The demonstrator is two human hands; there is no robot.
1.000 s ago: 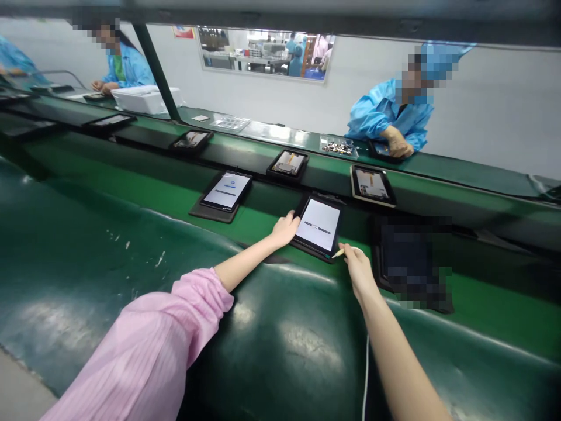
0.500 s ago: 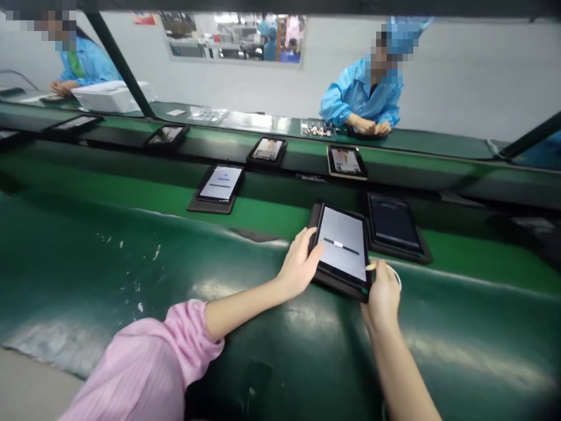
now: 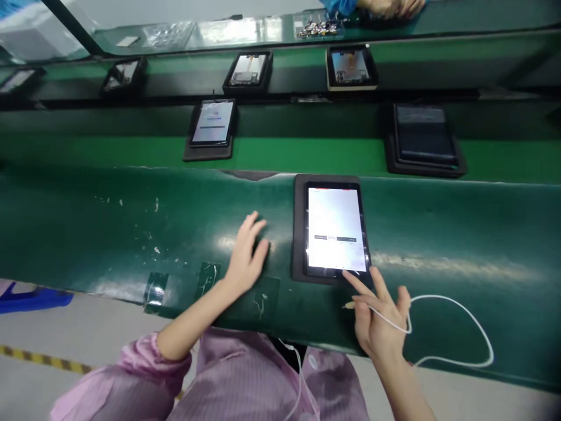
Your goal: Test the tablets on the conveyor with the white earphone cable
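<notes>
A tablet point(image 3: 335, 213) with a lit white screen and a dark bar across it lies on a dark foam pad point(image 3: 300, 228) on the green bench. My right hand point(image 3: 380, 318) is at its lower edge, one finger touching the bottom of the screen. Between thumb and fingers this hand holds a white cable point(image 3: 456, 301), whose small pale plug point(image 3: 349, 305) sticks out to the left, apart from the tablet. My left hand point(image 3: 246, 257) rests on or just above the bench left of the pad, fingers spread, nothing in it.
Behind the bench runs a green conveyor point(image 3: 280, 153) carrying a lit tablet point(image 3: 213, 123) and a dark-screened tablet point(image 3: 424, 134) on pads. Several opened devices point(image 3: 248, 71) sit on a farther line. At the back, a co-worker's hands point(image 3: 392, 7) are beside a tray of small parts point(image 3: 318, 28).
The tablet and pad have come off the conveyor edge onto the bench. My left hand has let go and moved left. The view has tilted down.
</notes>
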